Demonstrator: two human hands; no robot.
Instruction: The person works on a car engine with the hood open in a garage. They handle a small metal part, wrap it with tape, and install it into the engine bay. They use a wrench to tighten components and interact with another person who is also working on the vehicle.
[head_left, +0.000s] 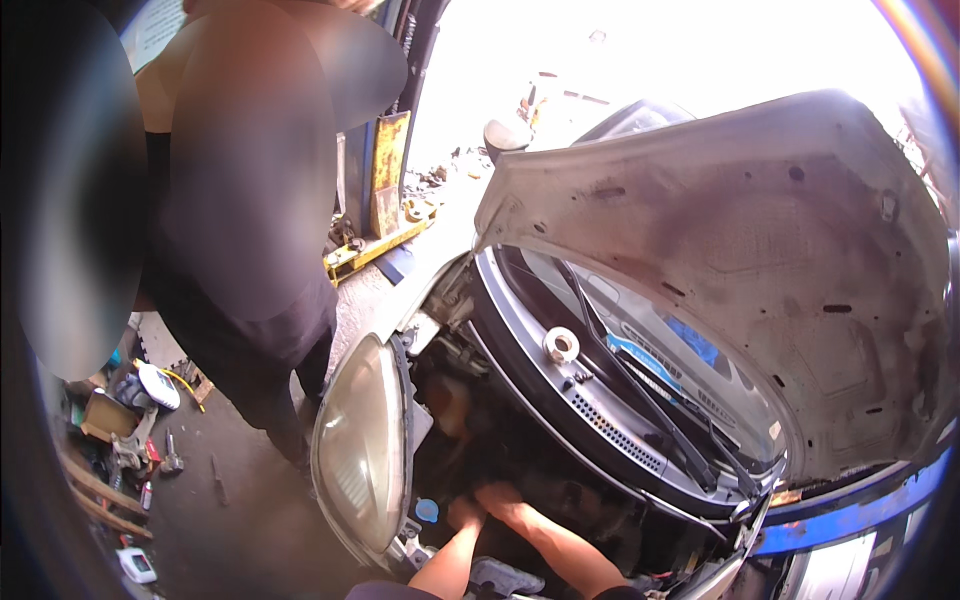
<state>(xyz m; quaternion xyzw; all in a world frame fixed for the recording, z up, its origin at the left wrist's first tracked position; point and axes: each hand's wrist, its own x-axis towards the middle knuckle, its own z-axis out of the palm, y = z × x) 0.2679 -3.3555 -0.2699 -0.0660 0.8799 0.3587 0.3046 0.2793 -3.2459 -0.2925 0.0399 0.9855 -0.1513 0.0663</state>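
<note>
Both my forearms reach into the dark engine bay of a car with its hood raised. My left hand is low in the bay, beside a round blue cap. Close against it, slightly farther in, is my right hand. The fingers of both hands are lost in shadow, so what they touch or hold cannot be made out. A large cloudy headlight sits to the left of my hands. Near my forearms lies a grey metal part at the front of the bay.
A roll of tape and small dark parts rest on the cowl below the wipers. Another person stands at the left. Tools and boxes litter the floor; a yellow lift arm lies beyond.
</note>
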